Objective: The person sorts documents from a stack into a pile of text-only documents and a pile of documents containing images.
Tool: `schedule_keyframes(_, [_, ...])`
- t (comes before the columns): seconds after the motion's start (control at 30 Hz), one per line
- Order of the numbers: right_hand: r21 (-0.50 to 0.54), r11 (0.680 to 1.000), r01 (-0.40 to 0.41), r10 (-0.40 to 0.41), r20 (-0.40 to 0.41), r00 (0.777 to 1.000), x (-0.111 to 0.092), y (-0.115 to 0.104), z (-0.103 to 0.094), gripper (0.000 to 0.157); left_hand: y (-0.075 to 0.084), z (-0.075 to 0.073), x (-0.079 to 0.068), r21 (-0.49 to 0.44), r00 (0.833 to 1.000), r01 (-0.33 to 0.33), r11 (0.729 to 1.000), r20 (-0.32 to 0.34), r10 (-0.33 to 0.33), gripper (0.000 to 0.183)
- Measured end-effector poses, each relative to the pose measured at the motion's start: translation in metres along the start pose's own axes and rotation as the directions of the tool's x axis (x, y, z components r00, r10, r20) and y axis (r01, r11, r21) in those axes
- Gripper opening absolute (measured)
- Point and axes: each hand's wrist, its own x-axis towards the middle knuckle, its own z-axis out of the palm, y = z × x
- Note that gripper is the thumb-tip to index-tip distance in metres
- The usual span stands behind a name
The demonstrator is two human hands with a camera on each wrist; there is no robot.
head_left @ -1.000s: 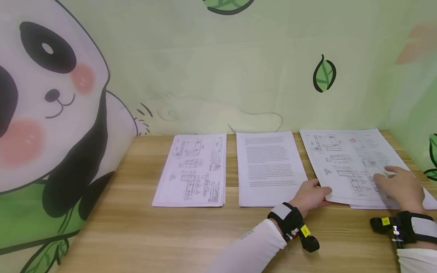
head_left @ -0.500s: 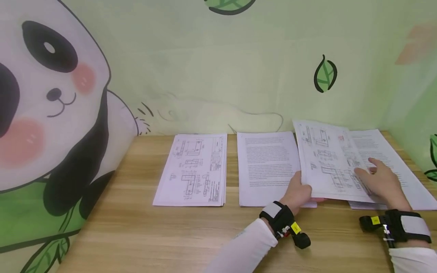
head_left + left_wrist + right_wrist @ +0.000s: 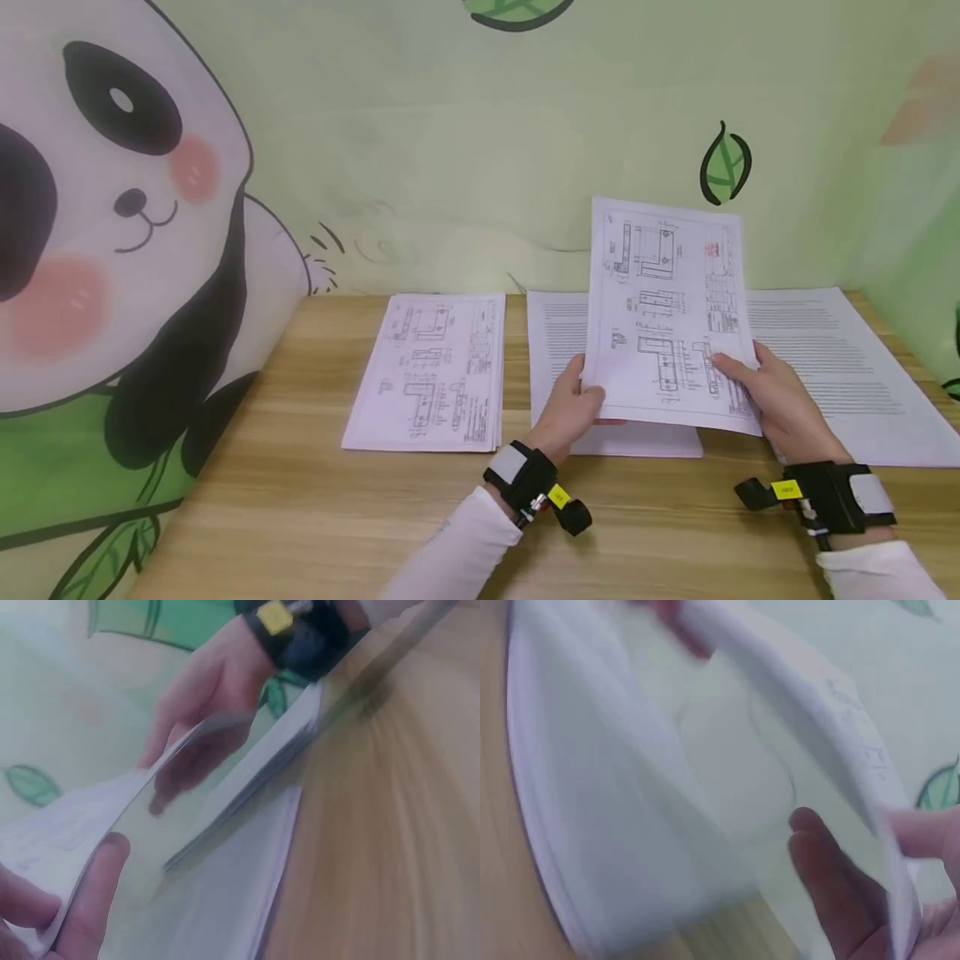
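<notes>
A sheet of paper printed with technical drawings [image 3: 660,283] is held up, tilted, above the table. My left hand [image 3: 564,414] pinches its lower left corner, thumb on the printed face and fingers behind. On the sheet's right edge, my right hand [image 3: 791,408] grips it with the thumb in front. The right wrist view shows the fingers [image 3: 832,892] behind the paper, which bows between the hands. Beneath it lies a stack of text pages [image 3: 558,333], partly hidden. To the right, another stack of text pages [image 3: 840,358] lies near my right hand.
A stack of drawing sheets [image 3: 427,375] lies on the left of the wooden table [image 3: 315,517]. Behind the table rises a green wall [image 3: 420,125] with a large panda picture [image 3: 150,242] and leaves. Each wrist carries a black strap with a camera.
Both hands have lifted the drawing sheet off the right stack and carried it left and up, over the middle stack. Text pages now show on the right stack.
</notes>
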Motion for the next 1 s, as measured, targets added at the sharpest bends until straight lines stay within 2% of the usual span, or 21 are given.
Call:
schedule_keyframes(0.1, [0.133, 0.991, 0.006, -0.019, 0.098, 0.995, -0.005, -0.007, 0.018, 0.070, 0.001, -0.025, -0.008, 0.015, 1.000, 0.003, 1.000, -0.013, -0.003, 0.050])
schedule_keyframes(0.23, [0.139, 0.990, 0.028, -0.052, 0.177, 0.983, -0.010, -0.015, 0.043, 0.063, 0.005, -0.055, -0.018, 0.036, 1.000, 0.015, 0.999, -0.025, -0.014, 0.052])
schedule_keyframes(0.43, [0.082, 0.996, 0.035, -0.050, 0.190, 0.980, -0.013, -0.023, 0.076, 0.056, 0.010, -0.095, -0.028, 0.128, 0.998, 0.001, 0.992, -0.055, 0.006, 0.044])
schedule_keyframes(0.57, [0.034, 0.999, 0.014, -0.021, 0.213, 0.977, -0.011, -0.027, 0.098, 0.054, 0.013, -0.121, -0.037, 0.190, 0.993, 0.038, 0.981, -0.115, -0.016, 0.038])
schedule_keyframes(0.73, [0.015, 0.999, 0.035, -0.037, 0.243, 0.969, -0.004, -0.030, 0.128, 0.052, 0.018, -0.152, -0.045, 0.245, 0.979, 0.068, 0.967, -0.203, -0.017, 0.036])
schedule_keyframes(0.83, [-0.010, 1.000, 0.029, -0.026, 0.236, 0.971, 0.002, -0.031, 0.149, 0.052, 0.020, -0.172, -0.051, 0.298, 0.967, 0.113, 0.948, -0.253, -0.036, 0.039])
schedule_keyframes(1.0, [-0.092, 0.995, 0.042, -0.023, 0.199, 0.980, 0.010, -0.028, 0.183, 0.050, 0.018, -0.206, -0.063, 0.393, 0.943, 0.198, 0.898, -0.326, -0.065, 0.049])
